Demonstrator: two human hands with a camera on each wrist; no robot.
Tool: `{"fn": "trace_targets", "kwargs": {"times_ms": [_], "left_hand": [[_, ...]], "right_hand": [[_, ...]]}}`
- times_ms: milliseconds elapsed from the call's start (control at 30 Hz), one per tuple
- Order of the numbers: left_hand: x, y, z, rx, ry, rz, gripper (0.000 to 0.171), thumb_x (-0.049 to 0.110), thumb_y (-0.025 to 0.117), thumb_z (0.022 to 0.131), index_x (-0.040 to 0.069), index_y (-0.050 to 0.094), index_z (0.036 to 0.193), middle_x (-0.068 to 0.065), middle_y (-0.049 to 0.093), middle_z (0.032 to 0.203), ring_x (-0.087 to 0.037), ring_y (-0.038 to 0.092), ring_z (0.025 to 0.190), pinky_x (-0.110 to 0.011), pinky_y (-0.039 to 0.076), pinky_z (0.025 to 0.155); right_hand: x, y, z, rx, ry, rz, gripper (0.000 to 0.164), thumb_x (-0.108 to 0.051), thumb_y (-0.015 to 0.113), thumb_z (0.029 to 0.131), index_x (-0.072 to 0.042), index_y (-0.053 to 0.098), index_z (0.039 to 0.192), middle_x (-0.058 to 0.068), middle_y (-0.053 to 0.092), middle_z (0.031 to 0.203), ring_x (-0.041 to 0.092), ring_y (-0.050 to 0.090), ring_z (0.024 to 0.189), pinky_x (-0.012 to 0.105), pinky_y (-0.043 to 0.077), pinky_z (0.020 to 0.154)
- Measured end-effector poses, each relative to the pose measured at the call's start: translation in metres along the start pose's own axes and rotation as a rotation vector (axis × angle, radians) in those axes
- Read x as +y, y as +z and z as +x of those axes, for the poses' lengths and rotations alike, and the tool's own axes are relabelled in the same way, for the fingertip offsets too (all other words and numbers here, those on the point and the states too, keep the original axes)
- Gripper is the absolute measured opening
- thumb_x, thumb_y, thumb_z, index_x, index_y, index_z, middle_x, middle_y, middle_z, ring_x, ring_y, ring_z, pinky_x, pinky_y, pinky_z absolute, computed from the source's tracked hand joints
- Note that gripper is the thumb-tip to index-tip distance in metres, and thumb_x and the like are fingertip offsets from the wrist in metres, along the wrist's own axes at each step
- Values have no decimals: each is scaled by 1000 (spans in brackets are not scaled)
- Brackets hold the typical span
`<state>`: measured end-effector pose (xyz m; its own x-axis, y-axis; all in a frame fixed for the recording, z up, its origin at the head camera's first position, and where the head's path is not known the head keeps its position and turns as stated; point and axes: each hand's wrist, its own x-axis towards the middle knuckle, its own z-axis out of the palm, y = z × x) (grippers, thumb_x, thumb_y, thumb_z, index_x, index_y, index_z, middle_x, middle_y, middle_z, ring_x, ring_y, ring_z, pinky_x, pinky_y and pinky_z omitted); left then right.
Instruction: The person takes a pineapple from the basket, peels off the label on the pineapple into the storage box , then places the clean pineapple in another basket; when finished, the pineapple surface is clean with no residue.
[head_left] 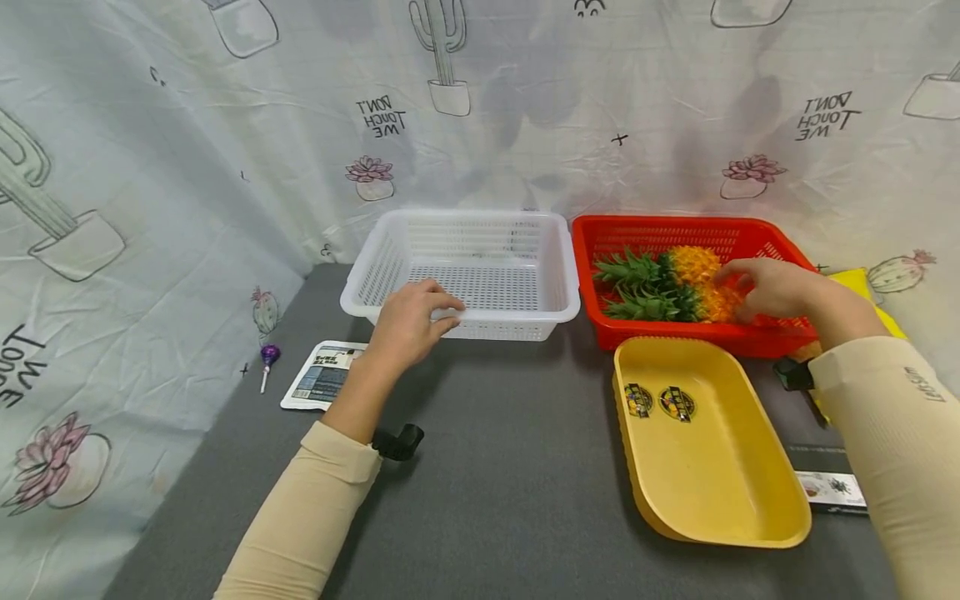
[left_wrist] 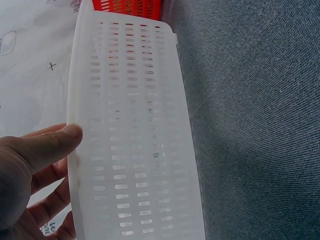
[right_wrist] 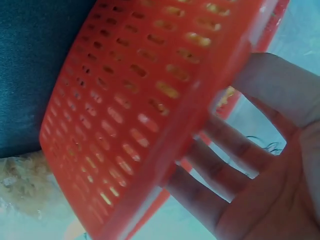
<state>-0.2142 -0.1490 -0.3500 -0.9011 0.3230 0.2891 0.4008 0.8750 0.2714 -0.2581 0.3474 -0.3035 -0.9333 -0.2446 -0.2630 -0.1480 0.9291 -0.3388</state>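
Above the front rim of a white plastic basket [head_left: 465, 329], my left hand [head_left: 412, 325] has its thumb and fingers apart. In the left wrist view, its thumb crosses the rim of the white basket [left_wrist: 130, 125], with the other fingers behind; firm contact is unclear. My right hand [head_left: 772, 287] reaches over a red plastic basket [head_left: 675, 333] to two small pineapples [head_left: 693, 267] with green leaves. Its fingers are at their orange ends. From the right wrist, the extended fingers [right_wrist: 215, 165] pass behind the red rim, which hides their tips.
A yellow tray [head_left: 705, 467] with two round stickers stands before the red basket. A white packet [head_left: 322, 379] and a purple lollipop [head_left: 270, 356] lie at left. At right are a yellow bag [head_left: 855, 283] and a dark box [head_left: 832, 492], partly covered by my sleeve. A printed curtain hangs behind.
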Motion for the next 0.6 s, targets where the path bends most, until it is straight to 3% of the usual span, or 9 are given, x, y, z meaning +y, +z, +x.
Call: {"fn": "trace_targets", "kwargs": {"times_ms": [67, 200, 400, 600], "left_hand": [[-1, -1, -1, 0, -4, 3, 23, 23, 76, 95, 18, 80, 117, -5, 69, 117, -34, 62, 116, -50, 51, 95], [-3, -1, -2, 15, -2, 2, 22, 23, 76, 95, 18, 80, 116, -5, 69, 117, -34, 62, 114, -50, 50, 94], [-6, 0, -4, 25, 11, -7, 23, 23, 77, 94, 18, 81, 117, -5, 69, 114, -34, 62, 113, -51, 49, 96], [-9, 0, -7, 54, 25, 23, 23, 25, 77, 94, 17, 80, 116, -6, 69, 112, -35, 63, 109, -52, 50, 92]], "right_hand": [[-5, -2, -1, 16, -15, -28, 62, -7, 76, 85, 3, 52, 141, 41, 50, 135, 52, 54, 112, 57, 54, 82], [-19, -1, -3, 52, -73, -59, 60, -13, 76, 90, 3, 51, 143, 38, 53, 137, 54, 52, 120, 70, 46, 96], [-49, 11, -15, 165, -141, -72, 53, -10, 71, 93, 3, 54, 142, 35, 56, 137, 52, 55, 122, 69, 45, 100], [-85, 25, -30, 270, -198, -90, 52, -18, 72, 95, -3, 57, 142, 29, 53, 141, 48, 53, 126, 68, 41, 106]]}}
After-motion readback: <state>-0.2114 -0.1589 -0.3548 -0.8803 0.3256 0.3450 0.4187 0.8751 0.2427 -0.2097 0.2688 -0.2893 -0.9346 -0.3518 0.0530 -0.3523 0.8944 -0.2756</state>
